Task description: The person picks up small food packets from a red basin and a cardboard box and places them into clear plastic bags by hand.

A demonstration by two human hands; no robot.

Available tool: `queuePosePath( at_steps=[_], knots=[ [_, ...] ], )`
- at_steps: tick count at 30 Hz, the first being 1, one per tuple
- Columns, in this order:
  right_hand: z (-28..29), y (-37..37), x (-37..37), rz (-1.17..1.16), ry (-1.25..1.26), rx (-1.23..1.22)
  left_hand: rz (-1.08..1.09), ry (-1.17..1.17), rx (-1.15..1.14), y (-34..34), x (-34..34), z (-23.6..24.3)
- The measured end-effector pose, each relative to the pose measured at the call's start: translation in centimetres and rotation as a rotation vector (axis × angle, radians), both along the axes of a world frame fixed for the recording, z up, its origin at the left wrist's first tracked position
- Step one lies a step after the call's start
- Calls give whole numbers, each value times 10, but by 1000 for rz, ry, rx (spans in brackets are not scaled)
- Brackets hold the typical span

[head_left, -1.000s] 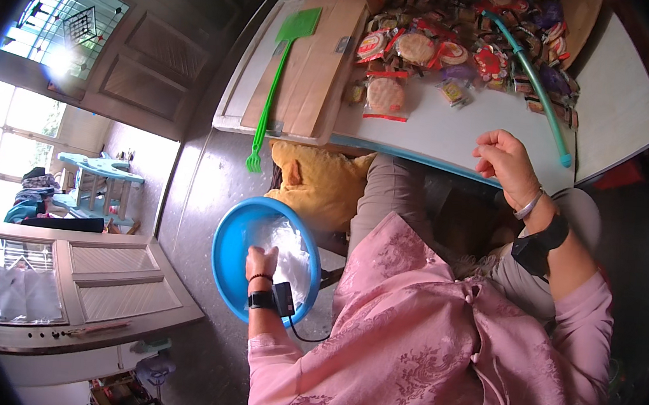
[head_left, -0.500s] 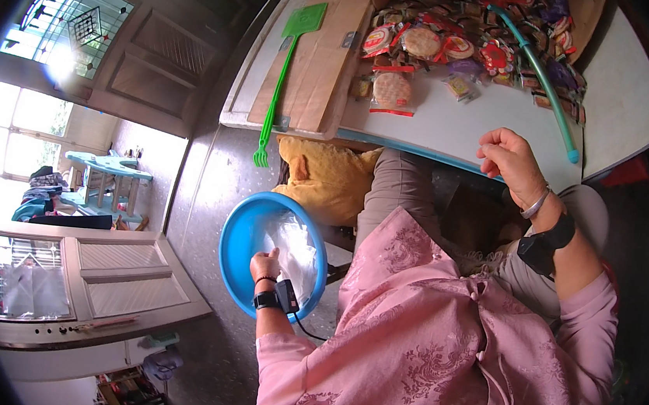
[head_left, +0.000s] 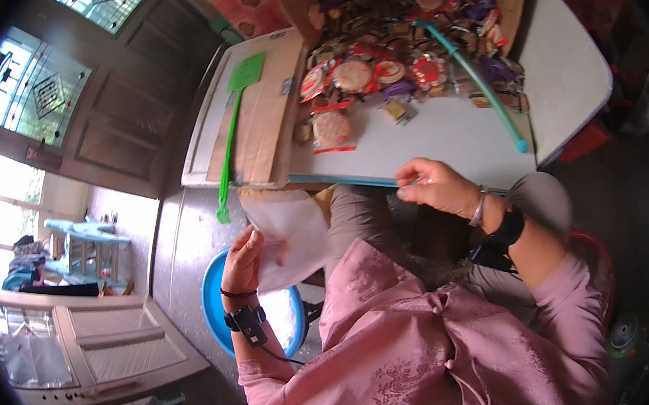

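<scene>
While the left hand [head_left: 244,253] pinches a clear plastic bag [head_left: 290,238] by its edge, the bag hangs open just above a blue basin [head_left: 214,313] on the floor and below the near edge of the pale table [head_left: 456,137]. Thumb and fingers are closed on the thin plastic, and a dark band with a cable sits on that wrist. The right hand [head_left: 439,188] rests on the table's front edge, fingers curled loosely with nothing in them — it touches only the rim. Farther back on the table lies a heap of small wrapped snacks [head_left: 400,61] in red, orange and purple wrappers, and a long teal tube [head_left: 477,80] runs slantwise across them. To the left of the heap a flat piece of cardboard [head_left: 267,111] covers the table's end, and a green fly swatter [head_left: 231,131] lies along it, its handle reaching past the edge. A dark wooden door [head_left: 114,112] with patterned glass stands beyond, at the left.
</scene>
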State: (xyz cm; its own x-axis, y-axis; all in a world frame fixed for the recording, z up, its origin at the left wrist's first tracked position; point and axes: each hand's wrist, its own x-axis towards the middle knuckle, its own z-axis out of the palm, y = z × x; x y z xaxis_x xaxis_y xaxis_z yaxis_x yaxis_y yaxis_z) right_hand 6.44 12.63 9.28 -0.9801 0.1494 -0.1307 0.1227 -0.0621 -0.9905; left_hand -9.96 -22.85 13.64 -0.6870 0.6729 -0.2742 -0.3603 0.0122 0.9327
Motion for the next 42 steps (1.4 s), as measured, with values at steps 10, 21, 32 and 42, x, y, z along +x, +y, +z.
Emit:
queuePosePath(
  at_steps=[10, 21, 32, 42],
  knots=[
    [21, 11, 1, 110, 15, -521, -401, -170, 233, 151, -3, -20],
    [0, 61, -3, -808, 101, -357, -346, -469, 176, 219, 9, -73],
    [27, 60, 11, -995, 106, 1369, -200, 182, -73, 293, 15, -83],
    [-31, 33, -9, -513, -383, 1057, -241, 292, -150, 325, 11, -111]
  ],
)
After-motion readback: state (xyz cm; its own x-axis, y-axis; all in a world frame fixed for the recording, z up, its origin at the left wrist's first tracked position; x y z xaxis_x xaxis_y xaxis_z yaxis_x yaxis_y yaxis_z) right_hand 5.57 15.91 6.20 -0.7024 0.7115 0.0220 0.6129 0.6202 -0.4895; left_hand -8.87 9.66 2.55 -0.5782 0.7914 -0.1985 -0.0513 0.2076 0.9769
